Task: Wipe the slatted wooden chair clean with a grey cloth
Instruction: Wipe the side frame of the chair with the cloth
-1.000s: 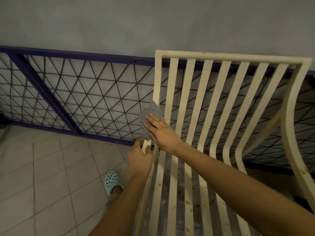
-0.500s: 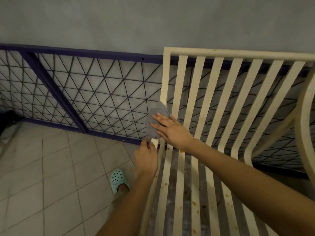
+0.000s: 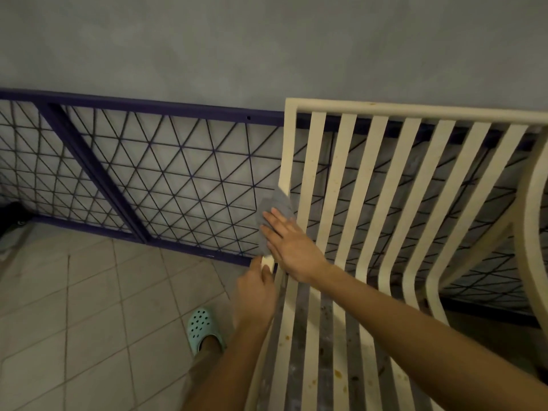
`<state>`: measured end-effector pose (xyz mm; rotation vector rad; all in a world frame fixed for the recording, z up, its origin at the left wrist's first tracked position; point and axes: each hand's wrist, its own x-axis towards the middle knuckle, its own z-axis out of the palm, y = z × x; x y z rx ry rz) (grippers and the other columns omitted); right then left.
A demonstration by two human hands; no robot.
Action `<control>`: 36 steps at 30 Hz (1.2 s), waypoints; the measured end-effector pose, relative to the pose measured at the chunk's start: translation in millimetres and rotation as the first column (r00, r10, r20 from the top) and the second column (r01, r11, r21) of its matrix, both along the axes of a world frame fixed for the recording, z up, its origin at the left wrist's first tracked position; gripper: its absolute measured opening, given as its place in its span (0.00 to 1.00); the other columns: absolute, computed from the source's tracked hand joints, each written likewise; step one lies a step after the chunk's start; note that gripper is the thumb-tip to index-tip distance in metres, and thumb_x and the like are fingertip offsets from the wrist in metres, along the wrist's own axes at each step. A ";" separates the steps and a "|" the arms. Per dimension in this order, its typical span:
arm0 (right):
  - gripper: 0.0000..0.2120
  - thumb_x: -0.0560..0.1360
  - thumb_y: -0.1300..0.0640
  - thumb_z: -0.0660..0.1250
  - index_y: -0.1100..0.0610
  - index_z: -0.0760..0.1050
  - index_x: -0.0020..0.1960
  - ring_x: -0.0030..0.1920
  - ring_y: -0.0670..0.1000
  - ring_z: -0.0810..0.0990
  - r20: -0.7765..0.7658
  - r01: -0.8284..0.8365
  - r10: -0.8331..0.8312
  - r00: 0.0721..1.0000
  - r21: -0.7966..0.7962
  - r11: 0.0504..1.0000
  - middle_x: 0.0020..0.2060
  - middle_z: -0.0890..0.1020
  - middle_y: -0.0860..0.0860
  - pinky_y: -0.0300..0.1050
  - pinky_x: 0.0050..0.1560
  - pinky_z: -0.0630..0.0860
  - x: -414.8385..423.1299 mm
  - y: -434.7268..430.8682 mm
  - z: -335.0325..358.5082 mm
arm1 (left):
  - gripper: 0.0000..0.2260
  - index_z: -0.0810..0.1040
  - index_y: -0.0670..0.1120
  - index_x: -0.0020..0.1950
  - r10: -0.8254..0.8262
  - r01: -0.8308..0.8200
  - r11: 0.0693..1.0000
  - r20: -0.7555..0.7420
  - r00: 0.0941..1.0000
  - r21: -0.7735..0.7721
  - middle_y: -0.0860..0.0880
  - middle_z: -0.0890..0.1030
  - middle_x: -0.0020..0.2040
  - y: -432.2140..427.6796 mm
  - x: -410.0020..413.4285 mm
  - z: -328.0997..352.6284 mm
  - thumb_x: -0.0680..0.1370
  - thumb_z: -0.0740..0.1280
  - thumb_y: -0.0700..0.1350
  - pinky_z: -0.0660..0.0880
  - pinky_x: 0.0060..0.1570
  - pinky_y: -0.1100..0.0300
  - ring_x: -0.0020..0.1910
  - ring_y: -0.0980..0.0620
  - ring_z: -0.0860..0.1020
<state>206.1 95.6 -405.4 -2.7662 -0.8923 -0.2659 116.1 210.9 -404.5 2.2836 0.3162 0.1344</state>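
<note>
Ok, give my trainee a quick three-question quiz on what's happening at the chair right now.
1. True or false: the right hand presses the grey cloth flat against the end upright of the chair.
2. What stands on the tiled floor beside the chair? A bucket; B teal clog; C brush.
3. Fill in: the left hand holds the chair frame just ____ the cloth.
Key: 1 true; 2 B; 3 below.

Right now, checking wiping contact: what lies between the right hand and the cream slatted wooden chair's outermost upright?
The grey cloth, pressed under the right hand against that upright, per the head view.
</note>
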 end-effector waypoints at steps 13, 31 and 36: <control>0.24 0.84 0.52 0.50 0.52 0.50 0.79 0.78 0.49 0.42 -0.052 -0.126 0.120 0.991 -0.124 0.984 0.78 0.49 0.48 0.50 0.75 0.38 -23.6 -24.9 9.2 | 0.11 0.71 0.47 0.61 -0.006 0.007 0.998 -0.018 1.000 0.066 0.55 0.72 0.35 -2.0 1.5 -3.7 0.83 0.54 0.47 0.62 0.28 0.62 0.31 0.60 0.70; 0.30 0.79 0.63 0.57 0.54 0.51 0.78 0.78 0.51 0.42 0.129 -0.119 0.189 0.973 -0.418 0.901 0.79 0.47 0.52 0.54 0.74 0.37 86.9 -47.6 76.7 | 0.13 0.68 0.44 0.63 -0.168 0.178 0.959 -0.062 0.984 0.220 0.44 0.79 0.55 -28.7 132.3 35.3 0.82 0.58 0.49 0.76 0.47 0.52 0.51 0.44 0.79; 0.28 0.80 0.61 0.55 0.54 0.52 0.78 0.78 0.52 0.41 0.254 -0.043 0.188 0.949 -0.485 0.874 0.78 0.46 0.53 0.56 0.73 0.34 123.6 -57.4 116.6 | 0.15 0.68 0.48 0.64 -0.207 0.184 0.954 0.080 0.975 0.235 0.45 0.82 0.50 -28.3 174.4 51.4 0.80 0.60 0.53 0.77 0.46 0.51 0.47 0.44 0.80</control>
